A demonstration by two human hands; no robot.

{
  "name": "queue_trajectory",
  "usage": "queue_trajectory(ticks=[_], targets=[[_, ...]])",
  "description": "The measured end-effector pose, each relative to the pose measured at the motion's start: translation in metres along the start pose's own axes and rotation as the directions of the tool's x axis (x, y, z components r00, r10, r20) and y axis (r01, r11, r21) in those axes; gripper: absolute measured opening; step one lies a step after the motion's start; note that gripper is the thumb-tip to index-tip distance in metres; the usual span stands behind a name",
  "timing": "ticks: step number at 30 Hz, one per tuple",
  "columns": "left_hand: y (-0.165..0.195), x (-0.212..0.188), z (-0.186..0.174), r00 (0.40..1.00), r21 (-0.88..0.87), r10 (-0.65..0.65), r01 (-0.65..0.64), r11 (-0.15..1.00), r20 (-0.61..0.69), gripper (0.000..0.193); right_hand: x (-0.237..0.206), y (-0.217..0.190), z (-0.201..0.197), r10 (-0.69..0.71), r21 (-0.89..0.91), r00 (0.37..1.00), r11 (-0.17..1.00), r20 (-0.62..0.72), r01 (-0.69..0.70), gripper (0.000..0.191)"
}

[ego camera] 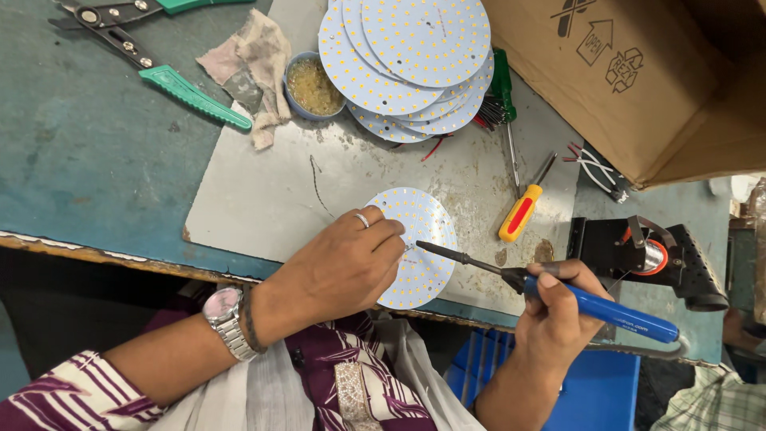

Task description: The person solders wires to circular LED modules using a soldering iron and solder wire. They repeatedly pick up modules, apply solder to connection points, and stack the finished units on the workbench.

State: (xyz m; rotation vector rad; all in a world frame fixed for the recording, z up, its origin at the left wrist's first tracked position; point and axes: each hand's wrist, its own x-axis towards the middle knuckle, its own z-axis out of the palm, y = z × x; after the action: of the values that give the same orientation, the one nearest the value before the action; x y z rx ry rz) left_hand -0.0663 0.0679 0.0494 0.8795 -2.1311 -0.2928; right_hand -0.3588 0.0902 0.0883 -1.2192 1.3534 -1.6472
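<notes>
While left hand (343, 267) presses round LED board (419, 247) onto tabletop (96, 152), fingers pinched at board's centre, right hand (558, 307), fingers wrapped tight, aims blue-handled soldering iron (590, 307) there.

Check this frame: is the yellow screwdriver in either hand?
No, the yellow screwdriver lies on the table, while the right hand holds a blue soldering iron.

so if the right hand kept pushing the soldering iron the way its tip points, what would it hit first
Probably the round white LED board. The right hand aims the soldering iron up-left, its tip near the left hand fingertips on that board; depth is unclear.
</notes>
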Motion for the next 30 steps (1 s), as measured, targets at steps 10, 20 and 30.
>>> queue_trajectory(ticks=[10,20,30], targets=[[-0.002,0.0,0.002,0.997,0.046,0.004,-0.008,0.999,0.078,0.022,0.004,-0.002,0.005,0.008,-0.061,0.999,0.998,0.051,-0.005,0.007],[-0.002,-0.001,0.004,0.996,0.007,-0.021,0.02,1.0,0.081,0.021,0.005,-0.011,0.006,-0.029,-0.141,0.985,0.989,0.17,0.053,0.006],[0.0,-0.004,-0.005,0.987,-0.248,-0.155,0.144,0.958,-0.029,0.011,0.005,-0.018,0.014,-0.009,-0.198,0.982,0.979,0.187,0.046,0.003]])
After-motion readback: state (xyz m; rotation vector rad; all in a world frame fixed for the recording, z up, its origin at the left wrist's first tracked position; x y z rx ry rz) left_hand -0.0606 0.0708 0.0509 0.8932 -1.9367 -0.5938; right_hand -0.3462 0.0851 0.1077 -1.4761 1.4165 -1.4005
